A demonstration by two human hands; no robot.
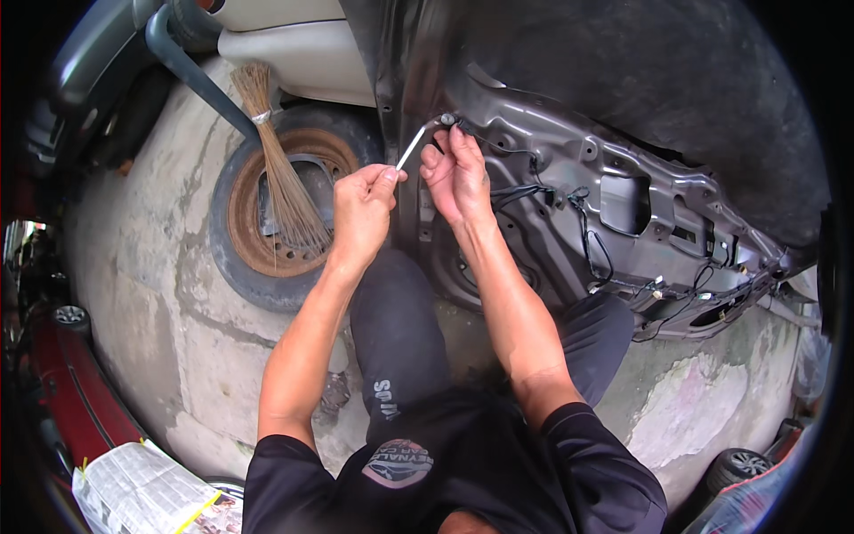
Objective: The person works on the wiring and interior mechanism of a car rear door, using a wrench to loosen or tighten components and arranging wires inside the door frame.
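Note:
My left hand (pixel 366 203) is closed, pinching the lower end of a slim, bright, rod-like tool (pixel 410 149). The tool slants up and right, its far tip close to a small round metal piece (pixel 447 119) by the edge of a bare car door panel (pixel 543 147). My right hand (pixel 463 178) is raised beside that piece, thumb and forefinger pressed together at a small dark part just right of it. What exactly those fingertips grip is hidden. Black wiring (pixel 583 209) hangs across the panel to the right of my right hand.
A rusty-rimmed tyre (pixel 227 209) lies on the concrete floor (pixel 142 258) at left, with a stick broom (pixel 280 178) across it. A dark bent tube (pixel 191 76) reaches down toward it. My knees flank the panel's near edge. A red car (pixel 80 378) stands far left.

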